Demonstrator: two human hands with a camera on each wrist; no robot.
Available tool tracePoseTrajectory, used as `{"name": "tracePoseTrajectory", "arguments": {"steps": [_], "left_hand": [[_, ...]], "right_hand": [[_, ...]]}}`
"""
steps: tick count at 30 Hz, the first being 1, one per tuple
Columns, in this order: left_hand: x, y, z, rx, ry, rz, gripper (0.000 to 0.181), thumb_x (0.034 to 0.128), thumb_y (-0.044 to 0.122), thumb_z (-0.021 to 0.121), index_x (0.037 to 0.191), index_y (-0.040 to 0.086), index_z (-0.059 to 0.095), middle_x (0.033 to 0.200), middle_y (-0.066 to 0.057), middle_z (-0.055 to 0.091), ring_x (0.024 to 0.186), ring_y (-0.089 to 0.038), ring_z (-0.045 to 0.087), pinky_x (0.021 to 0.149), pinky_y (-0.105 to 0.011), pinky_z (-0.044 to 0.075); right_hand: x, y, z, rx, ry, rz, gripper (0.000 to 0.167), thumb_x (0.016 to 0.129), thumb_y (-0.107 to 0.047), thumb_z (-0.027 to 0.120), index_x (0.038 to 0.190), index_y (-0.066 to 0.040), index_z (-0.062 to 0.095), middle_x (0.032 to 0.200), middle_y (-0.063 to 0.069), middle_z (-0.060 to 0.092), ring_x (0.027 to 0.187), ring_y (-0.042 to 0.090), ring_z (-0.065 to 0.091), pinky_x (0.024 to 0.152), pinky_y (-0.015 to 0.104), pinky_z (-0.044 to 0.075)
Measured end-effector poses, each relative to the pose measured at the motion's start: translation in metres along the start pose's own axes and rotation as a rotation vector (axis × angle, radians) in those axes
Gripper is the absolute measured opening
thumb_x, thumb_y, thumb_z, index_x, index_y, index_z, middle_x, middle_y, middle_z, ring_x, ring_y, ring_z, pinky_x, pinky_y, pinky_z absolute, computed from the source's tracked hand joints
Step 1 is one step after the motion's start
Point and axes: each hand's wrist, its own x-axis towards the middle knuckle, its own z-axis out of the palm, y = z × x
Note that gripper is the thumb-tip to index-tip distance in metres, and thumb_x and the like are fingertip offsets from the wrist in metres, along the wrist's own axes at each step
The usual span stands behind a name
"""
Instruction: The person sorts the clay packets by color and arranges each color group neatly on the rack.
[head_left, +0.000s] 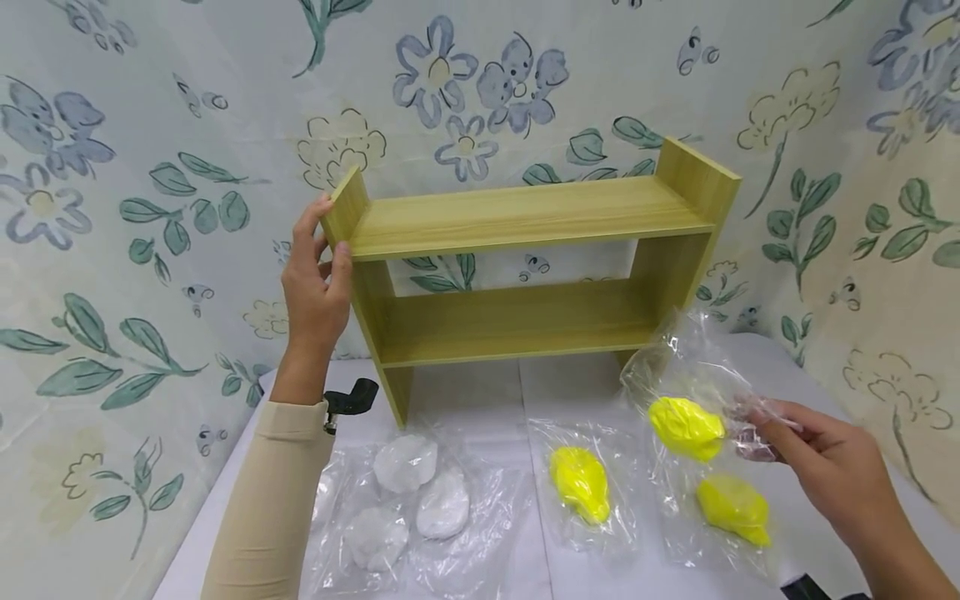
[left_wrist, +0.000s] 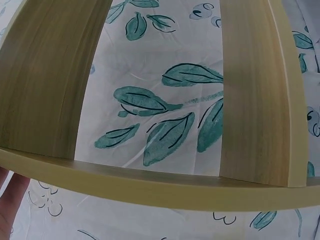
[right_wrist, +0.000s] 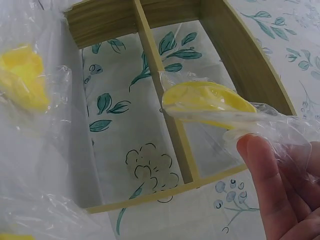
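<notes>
On the counter (head_left: 480, 396), the wooden shelf (head_left: 517, 318) stands upright before me, front open, its side panels rising past the top board as edges to skirt, with open room beneath the lower board. White-filled bags (head_left: 442, 504) lie near the left panel's foot; the left hand (head_left: 315, 283) hooks its fingers round that panel's top, and the right hand (head_left: 832, 454) pinches the film of a yellow bag (head_left: 686, 427), raised near the shelf's right side. Progress appears early: one bag is lifted, not yet set down; two other yellow bags (head_left: 581, 483) lie on the counter.
</notes>
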Motion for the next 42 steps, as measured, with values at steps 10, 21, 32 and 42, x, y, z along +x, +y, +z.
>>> {"name": "tracePoseTrajectory", "arguments": {"steps": [10, 21, 32, 42], "left_hand": [[-0.004, 0.000, 0.003, -0.021, -0.032, -0.022, 0.045, 0.0956, 0.000, 0.046, 0.140, 0.006, 0.042, 0.148, 0.000, 0.044, 0.126, -0.022, 0.052, 0.088, -0.050, 0.052], [-0.007, 0.000, 0.003, -0.033, -0.043, -0.013, 0.044, 0.0961, -0.002, 0.045, 0.140, 0.004, 0.041, 0.148, -0.001, 0.044, 0.127, -0.024, 0.051, 0.090, -0.051, 0.050], [0.001, -0.002, 0.002, -0.025, -0.032, 0.051, 0.043, 0.0961, -0.004, 0.044, 0.139, 0.001, 0.040, 0.148, -0.005, 0.044, 0.126, -0.029, 0.052, 0.090, -0.049, 0.051], [0.000, -0.002, -0.001, -0.037, -0.019, 0.019, 0.043, 0.0959, -0.003, 0.044, 0.139, 0.001, 0.041, 0.147, 0.006, 0.044, 0.127, -0.025, 0.052, 0.093, -0.036, 0.051]], "right_hand": [[0.004, -0.015, -0.009, 0.036, 0.027, -0.072, 0.031, 0.096, -0.016, 0.058, 0.117, 0.005, 0.064, 0.094, -0.022, 0.068, 0.071, 0.006, 0.068, 0.062, 0.016, 0.054], [0.008, -0.032, -0.018, 0.075, 0.051, -0.145, 0.024, 0.094, -0.008, 0.059, 0.115, 0.002, 0.066, 0.096, -0.021, 0.068, 0.070, 0.004, 0.066, 0.064, 0.013, 0.053], [0.030, -0.070, -0.030, 0.067, 0.088, -0.141, 0.030, 0.095, -0.017, 0.060, 0.118, 0.000, 0.066, 0.100, -0.015, 0.067, 0.076, 0.000, 0.065, 0.068, 0.010, 0.051], [0.054, -0.100, -0.044, 0.355, 0.081, -0.231, 0.034, 0.093, -0.005, 0.059, 0.126, 0.005, 0.061, 0.112, 0.002, 0.065, 0.079, 0.008, 0.064, 0.074, 0.014, 0.050]]}}
